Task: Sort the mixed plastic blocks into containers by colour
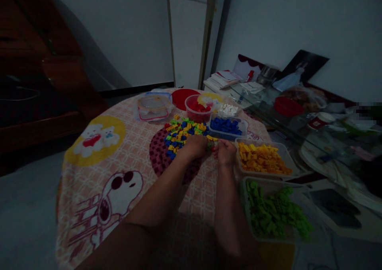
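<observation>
My left hand (195,145) is at the right edge of a mixed pile of small toy bricks (180,134) in yellow, blue, green and red. Its fingers are bent round something small and greenish that I cannot make out. Close beside it, my right hand (225,150) has its fingers pinched together near a small reddish piece, too dim to name. The pile lies partly on a dark red patch (158,152) of the tablecloth. Right of my hands stand a box of yellow bricks (262,158) and a box of blue bricks (226,126).
A box of green bricks (276,210) stands at the near right. Beyond the pile are a round tub of red bricks (199,106), white bricks (228,110) and stacked lidded containers (153,106). A cluttered glass table (277,122) adjoins on the right.
</observation>
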Action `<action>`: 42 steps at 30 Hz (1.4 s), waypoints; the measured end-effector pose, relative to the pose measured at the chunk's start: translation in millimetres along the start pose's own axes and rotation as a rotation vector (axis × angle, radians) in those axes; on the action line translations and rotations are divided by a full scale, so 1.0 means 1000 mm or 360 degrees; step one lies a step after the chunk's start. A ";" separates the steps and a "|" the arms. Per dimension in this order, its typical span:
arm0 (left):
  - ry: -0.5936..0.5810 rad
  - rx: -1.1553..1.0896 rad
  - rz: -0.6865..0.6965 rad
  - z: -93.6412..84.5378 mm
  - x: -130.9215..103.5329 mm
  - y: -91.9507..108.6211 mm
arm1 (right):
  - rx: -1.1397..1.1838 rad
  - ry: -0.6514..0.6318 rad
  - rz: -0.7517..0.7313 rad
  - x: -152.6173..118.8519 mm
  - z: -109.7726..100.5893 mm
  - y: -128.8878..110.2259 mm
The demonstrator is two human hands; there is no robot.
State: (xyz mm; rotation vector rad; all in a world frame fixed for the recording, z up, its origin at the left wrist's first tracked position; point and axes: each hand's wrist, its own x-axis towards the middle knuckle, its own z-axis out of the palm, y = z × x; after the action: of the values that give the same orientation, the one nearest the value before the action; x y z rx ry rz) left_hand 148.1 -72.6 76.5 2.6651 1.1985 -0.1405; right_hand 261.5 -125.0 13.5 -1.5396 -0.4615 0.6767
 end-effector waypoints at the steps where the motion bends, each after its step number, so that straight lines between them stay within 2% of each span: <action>1: -0.0003 -0.0008 -0.0011 0.001 0.001 0.000 | 0.0004 0.0000 0.0001 0.000 0.000 0.000; 7: 0.0032 -0.0235 0.0013 0.001 0.006 -0.014 | 0.0016 0.0003 -0.0009 0.003 0.000 0.005; 11: 0.0175 -0.0550 0.0153 0.000 0.009 -0.030 | 0.0005 -0.0001 -0.0017 0.003 0.000 0.004; 14: 0.0321 -0.0874 0.0146 0.003 0.014 -0.037 | -0.0007 -0.0009 -0.0028 0.002 0.000 0.002; 20: 0.0747 -0.1810 -0.0060 0.023 0.035 -0.029 | -0.0026 -0.0011 -0.0033 0.000 0.000 0.001; 24: 0.0855 -0.2161 -0.0078 0.035 0.047 -0.019 | -0.0027 -0.0006 -0.0033 0.000 0.000 0.001; 32: 0.0920 -0.2099 0.0163 0.040 0.052 -0.012 | -0.0013 -0.0047 -0.0082 0.001 -0.001 0.004; 37: 0.0957 -0.1824 0.0075 0.028 0.042 -0.033 | 0.0015 -0.0022 -0.0033 -0.001 0.000 0.002; 39: 0.0884 -0.1596 0.0015 0.020 0.032 -0.048 | 0.0003 -0.0020 -0.0016 -0.001 0.000 0.001; 42: 0.0509 -0.1158 0.0081 0.004 0.014 -0.067 | -0.0025 -0.0004 -0.0026 -0.001 0.001 0.000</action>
State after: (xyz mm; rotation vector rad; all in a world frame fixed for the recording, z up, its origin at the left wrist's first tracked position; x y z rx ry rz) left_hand 107.0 -19.8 60.0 2.1004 0.9979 0.6295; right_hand 260.4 -125.2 13.4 -1.5484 -0.4815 0.6637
